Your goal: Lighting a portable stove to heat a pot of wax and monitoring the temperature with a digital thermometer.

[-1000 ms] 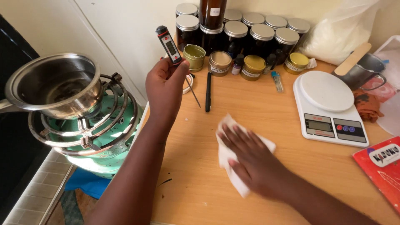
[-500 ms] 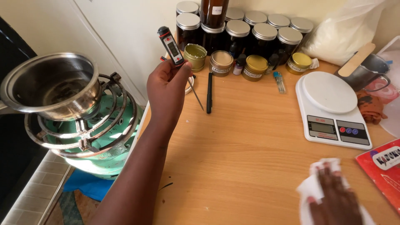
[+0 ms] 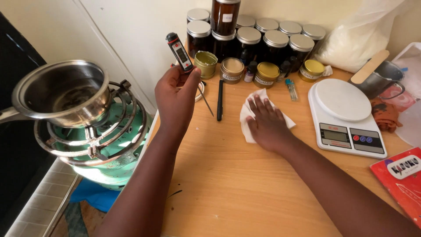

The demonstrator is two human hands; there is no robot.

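While the steel pot (image 3: 63,92) just sits on the green gas burner (image 3: 103,140) at far left, the left hand (image 3: 175,94) is wrapped around a probe thermometer (image 3: 179,52), gripping the lower part of its body with the display end sticking up and the thin metal probe (image 3: 205,100) angling down over the wooden table (image 3: 245,184). It looks light and rigid, so the plastic body is the place to hold it; I'd guess that needle bends easily. Just right of it lies a black pen (image 3: 219,100). Next, the right hand (image 3: 265,123) is flat, fingers spread, pressing a white paper towel (image 3: 250,115) onto the table: soft, flimsy stuff that needs a whole palm. Right again sits the white kitchen scale (image 3: 346,116), with dark jars (image 3: 263,39) along the far wall.
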